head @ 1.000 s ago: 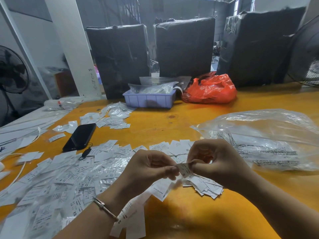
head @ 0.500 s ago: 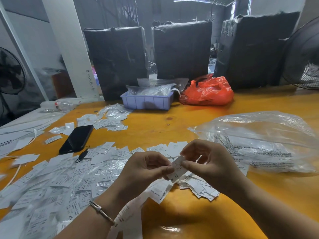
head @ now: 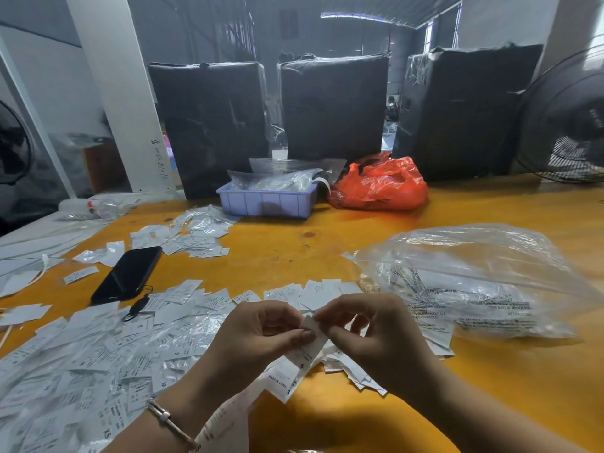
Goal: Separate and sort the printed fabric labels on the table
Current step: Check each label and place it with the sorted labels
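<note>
My left hand (head: 258, 341) and my right hand (head: 376, 335) meet low in the middle above the yellow table (head: 294, 250). Both pinch the top end of a white strip of printed fabric labels (head: 304, 358), which hangs down between them toward the table edge. A wide spread of loose white labels (head: 98, 348) covers the table at the left. A small heap of labels (head: 356, 374) lies under my right hand. A further scatter of labels (head: 192, 237) lies at the back left.
A black phone (head: 127, 274) lies left of the middle. A clear plastic bag (head: 474, 282) sits at the right. A lilac tray (head: 266, 202) and a red bag (head: 380, 184) stand at the back, before three black wrapped bundles (head: 333, 106). A fan (head: 568, 119) stands far right.
My right hand has opened its pinch and regripped higher on the strip's end. The strip now stands more upright between my fingertips. The camera has tilted down slightly.
</note>
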Action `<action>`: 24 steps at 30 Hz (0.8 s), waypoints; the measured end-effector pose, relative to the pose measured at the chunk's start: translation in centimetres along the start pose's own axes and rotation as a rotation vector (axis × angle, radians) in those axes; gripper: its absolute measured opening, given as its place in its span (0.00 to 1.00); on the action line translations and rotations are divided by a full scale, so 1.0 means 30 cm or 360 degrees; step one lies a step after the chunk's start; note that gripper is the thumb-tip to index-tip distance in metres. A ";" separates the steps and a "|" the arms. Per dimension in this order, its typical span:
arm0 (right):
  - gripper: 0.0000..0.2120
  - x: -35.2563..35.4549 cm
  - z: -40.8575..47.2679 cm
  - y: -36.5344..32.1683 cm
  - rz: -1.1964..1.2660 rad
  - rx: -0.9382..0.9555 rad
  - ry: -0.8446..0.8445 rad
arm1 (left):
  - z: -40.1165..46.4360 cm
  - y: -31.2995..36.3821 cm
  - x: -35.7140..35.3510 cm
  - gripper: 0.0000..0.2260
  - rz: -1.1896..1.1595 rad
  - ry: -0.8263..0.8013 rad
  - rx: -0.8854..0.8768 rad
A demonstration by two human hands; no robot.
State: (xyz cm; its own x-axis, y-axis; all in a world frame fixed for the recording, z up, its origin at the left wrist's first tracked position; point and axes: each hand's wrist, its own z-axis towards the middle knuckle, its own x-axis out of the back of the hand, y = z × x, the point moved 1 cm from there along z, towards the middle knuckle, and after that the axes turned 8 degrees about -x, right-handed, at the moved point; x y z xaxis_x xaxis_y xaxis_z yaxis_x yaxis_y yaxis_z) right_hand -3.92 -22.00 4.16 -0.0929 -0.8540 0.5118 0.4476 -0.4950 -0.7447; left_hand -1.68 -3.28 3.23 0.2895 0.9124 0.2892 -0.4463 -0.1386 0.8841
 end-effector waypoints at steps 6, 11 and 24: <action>0.06 -0.002 -0.001 0.007 0.0097 -0.0096 -0.0127 | -0.002 0.002 0.004 0.10 0.0067 0.0049 0.0011; 0.10 -0.001 -0.003 0.004 0.0101 -0.0064 -0.0151 | -0.006 0.015 0.007 0.10 0.0056 0.0084 -0.0022; 0.10 0.017 0.011 0.021 0.0365 -0.0152 -0.0025 | -0.011 0.027 0.004 0.11 0.0004 -0.0036 -0.0065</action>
State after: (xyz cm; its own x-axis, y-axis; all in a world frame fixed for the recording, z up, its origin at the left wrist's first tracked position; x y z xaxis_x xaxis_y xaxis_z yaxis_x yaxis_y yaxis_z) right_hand -3.40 -22.69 4.10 0.0158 -0.9435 0.3310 0.3695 -0.3021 -0.8788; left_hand -2.28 -3.16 3.87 0.3071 0.9032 0.2999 -0.4813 -0.1244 0.8677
